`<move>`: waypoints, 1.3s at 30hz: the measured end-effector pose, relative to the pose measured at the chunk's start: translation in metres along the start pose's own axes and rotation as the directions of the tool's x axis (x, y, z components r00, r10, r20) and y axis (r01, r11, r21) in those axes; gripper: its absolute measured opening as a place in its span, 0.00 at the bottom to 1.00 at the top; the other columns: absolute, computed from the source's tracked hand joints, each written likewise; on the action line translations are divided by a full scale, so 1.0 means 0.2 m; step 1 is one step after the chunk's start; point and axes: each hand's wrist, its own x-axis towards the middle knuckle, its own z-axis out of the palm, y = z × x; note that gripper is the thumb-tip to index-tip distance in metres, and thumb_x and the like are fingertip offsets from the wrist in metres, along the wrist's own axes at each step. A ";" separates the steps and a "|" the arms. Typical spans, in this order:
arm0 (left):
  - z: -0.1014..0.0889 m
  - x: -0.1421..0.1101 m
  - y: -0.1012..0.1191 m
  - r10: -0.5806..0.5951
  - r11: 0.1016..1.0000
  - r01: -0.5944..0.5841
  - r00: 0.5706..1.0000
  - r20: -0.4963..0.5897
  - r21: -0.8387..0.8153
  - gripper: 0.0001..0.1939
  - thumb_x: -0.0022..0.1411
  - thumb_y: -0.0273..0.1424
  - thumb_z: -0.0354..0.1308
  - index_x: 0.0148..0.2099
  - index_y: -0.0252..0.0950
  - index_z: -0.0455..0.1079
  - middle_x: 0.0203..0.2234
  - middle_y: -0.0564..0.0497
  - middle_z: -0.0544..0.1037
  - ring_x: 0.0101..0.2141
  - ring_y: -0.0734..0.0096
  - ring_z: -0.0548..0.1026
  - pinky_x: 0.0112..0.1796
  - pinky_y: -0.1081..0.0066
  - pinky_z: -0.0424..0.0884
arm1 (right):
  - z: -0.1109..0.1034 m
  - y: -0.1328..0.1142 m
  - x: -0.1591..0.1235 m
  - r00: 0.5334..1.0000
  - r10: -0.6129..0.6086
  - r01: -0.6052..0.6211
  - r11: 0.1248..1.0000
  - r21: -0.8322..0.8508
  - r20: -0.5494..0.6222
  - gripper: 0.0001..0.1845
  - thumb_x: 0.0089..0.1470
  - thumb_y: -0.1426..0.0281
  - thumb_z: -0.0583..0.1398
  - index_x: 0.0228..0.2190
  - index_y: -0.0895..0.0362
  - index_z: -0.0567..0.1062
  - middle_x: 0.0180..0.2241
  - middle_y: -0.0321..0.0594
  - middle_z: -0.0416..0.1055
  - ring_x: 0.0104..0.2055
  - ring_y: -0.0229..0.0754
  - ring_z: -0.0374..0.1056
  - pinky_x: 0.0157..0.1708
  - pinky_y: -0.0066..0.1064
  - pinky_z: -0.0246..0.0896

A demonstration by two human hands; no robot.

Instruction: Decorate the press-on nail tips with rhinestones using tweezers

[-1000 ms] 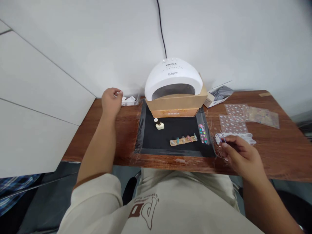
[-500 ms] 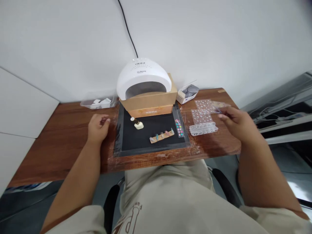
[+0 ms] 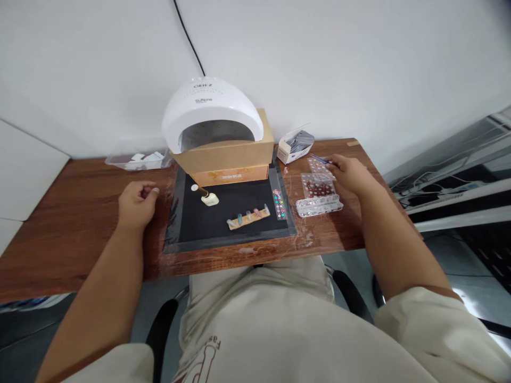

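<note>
My left hand (image 3: 136, 203) rests on the table at the left of the black mat, fingers curled in and nothing visible in them. On the right, my right hand (image 3: 347, 173) pinches slim bluish tweezers (image 3: 319, 159), which point left over the clear sticker sheets (image 3: 317, 186). A clear lidded case (image 3: 319, 206) of small bits lies just in front of those sheets. Nail tips in several colours stand on a tan strip (image 3: 248, 219) on the mat. Beside the strip is a sheet of colourful gems (image 3: 279, 205). A cream polish bottle (image 3: 209, 199) with a dark brown neck sits further left.
A white nail lamp (image 3: 211, 106) stands on cardboard boxes (image 3: 227, 154) behind the black mat (image 3: 199, 229). At the back left is a clear tray (image 3: 138, 159) with white pieces. A small open box (image 3: 295, 146) of grey packets stands right of the lamp.
My right hand with the tweezers has moved back and inward, over the rear sticker sheet; a tan sheet near it is no longer visible. The view has shifted a little. My left hand keeps its pose.
</note>
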 end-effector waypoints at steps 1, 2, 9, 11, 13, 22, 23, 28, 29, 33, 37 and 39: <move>0.00 0.00 0.00 -0.002 1.000 0.002 1.000 0.004 0.001 0.15 0.68 0.39 0.59 0.48 0.32 0.72 0.41 0.48 0.77 0.41 0.67 0.77 0.46 0.59 0.76 | 0.01 0.01 0.02 1.000 0.012 -0.012 1.000 -0.010 0.004 0.16 0.58 0.62 0.57 0.45 0.53 0.78 0.37 0.45 0.80 0.37 0.49 0.72 0.35 0.35 0.59; 0.00 0.00 0.00 -0.004 1.000 0.004 1.000 0.007 0.001 0.15 0.68 0.39 0.59 0.48 0.32 0.72 0.40 0.48 0.77 0.41 0.67 0.77 0.46 0.59 0.75 | 0.03 0.01 0.04 1.000 0.021 -0.021 1.000 -0.018 0.006 0.15 0.57 0.62 0.58 0.44 0.53 0.78 0.35 0.45 0.80 0.35 0.48 0.72 0.34 0.34 0.58; -0.01 0.01 0.02 -0.071 0.997 0.071 0.997 -0.013 -0.022 0.13 0.67 0.38 0.59 0.46 0.33 0.72 0.35 0.51 0.74 0.35 0.71 0.73 0.42 0.63 0.73 | 0.06 0.02 0.03 1.000 0.007 -0.008 0.999 0.043 0.029 0.07 0.54 0.64 0.60 0.33 0.53 0.75 0.29 0.40 0.76 0.31 0.44 0.68 0.32 0.34 0.57; -0.01 0.01 0.04 -0.094 0.995 0.093 0.995 -0.023 -0.039 0.11 0.66 0.36 0.60 0.45 0.33 0.72 0.33 0.53 0.73 0.33 0.72 0.71 0.40 0.65 0.71 | 0.04 0.02 0.00 1.000 0.003 -0.003 0.997 0.077 0.002 0.07 0.56 0.64 0.59 0.35 0.52 0.74 0.29 0.39 0.75 0.32 0.43 0.68 0.34 0.34 0.59; -0.02 0.01 0.05 -0.109 0.993 0.108 0.994 -0.025 -0.055 0.09 0.65 0.33 0.60 0.45 0.33 0.72 0.32 0.53 0.72 0.31 0.73 0.69 0.38 0.67 0.69 | 0.01 0.00 -0.04 0.999 0.000 0.009 0.982 0.189 -0.049 0.09 0.57 0.63 0.58 0.40 0.52 0.72 0.29 0.36 0.73 0.31 0.41 0.67 0.33 0.33 0.59; -0.02 0.00 0.08 -0.138 0.987 0.138 0.990 -0.002 -0.086 0.11 0.66 0.37 0.59 0.44 0.33 0.71 0.32 0.53 0.71 0.31 0.73 0.68 0.38 0.68 0.69 | -0.02 -0.17 -0.44 0.975 0.013 0.174 0.569 0.804 -0.220 0.15 0.55 0.56 0.64 0.42 0.43 0.66 0.21 0.24 0.65 0.15 0.34 0.59 0.15 0.29 0.58; -0.02 0.00 0.08 -0.138 0.987 0.138 0.990 0.002 -0.087 0.12 0.66 0.37 0.59 0.44 0.33 0.71 0.32 0.53 0.71 0.31 0.73 0.69 0.38 0.67 0.69 | -0.01 -0.19 -0.50 0.972 0.020 0.187 0.530 0.827 -0.233 0.14 0.55 0.58 0.64 0.41 0.42 0.67 0.22 0.24 0.67 0.15 0.34 0.59 0.15 0.28 0.59; -0.02 0.01 0.10 -0.150 0.985 0.151 0.988 0.023 -0.087 0.13 0.67 0.40 0.59 0.43 0.33 0.71 0.32 0.53 0.71 0.32 0.73 0.69 0.38 0.67 0.69 | 0.05 -0.30 -0.73 0.976 0.063 0.166 0.401 0.901 -0.208 0.05 0.58 0.62 0.62 0.34 0.49 0.74 0.21 0.29 0.72 0.13 0.34 0.62 0.15 0.33 0.68; -0.02 0.01 0.10 -0.154 0.984 0.156 0.988 0.024 -0.085 0.13 0.67 0.40 0.59 0.43 0.33 0.71 0.32 0.53 0.71 0.32 0.73 0.69 0.38 0.67 0.70 | 0.06 -0.32 -0.77 0.979 0.093 0.138 0.357 0.924 -0.182 0.04 0.58 0.63 0.62 0.34 0.50 0.75 0.22 0.31 0.74 0.14 0.35 0.64 0.16 0.35 0.70; -0.03 -0.01 0.11 -0.165 0.983 0.167 0.986 0.025 -0.079 0.14 0.68 0.41 0.58 0.43 0.33 0.71 0.33 0.52 0.72 0.33 0.72 0.70 0.39 0.66 0.71 | 0.13 -0.33 -0.88 0.986 0.084 0.119 0.259 0.958 -0.145 0.09 0.58 0.60 0.62 0.38 0.48 0.79 0.28 0.38 0.81 0.19 0.43 0.72 0.20 0.41 0.74; -0.04 -0.02 0.12 -0.167 0.983 0.169 0.986 0.024 -0.075 0.14 0.68 0.40 0.59 0.43 0.33 0.71 0.34 0.52 0.73 0.33 0.72 0.71 0.39 0.66 0.71 | 0.18 -0.31 -0.94 0.980 0.078 0.155 0.297 0.942 -0.185 0.14 0.55 0.56 0.63 0.43 0.44 0.78 0.34 0.37 0.83 0.24 0.48 0.76 0.22 0.44 0.75; -0.04 -0.02 0.12 -0.166 0.983 0.167 0.986 0.023 -0.079 0.13 0.67 0.39 0.59 0.43 0.33 0.71 0.33 0.52 0.73 0.33 0.72 0.71 0.40 0.66 0.71 | 0.20 -0.31 -0.97 0.967 0.118 0.171 0.365 0.915 -0.228 0.12 0.54 0.62 0.66 0.42 0.44 0.78 0.35 0.36 0.83 0.26 0.47 0.77 0.24 0.41 0.74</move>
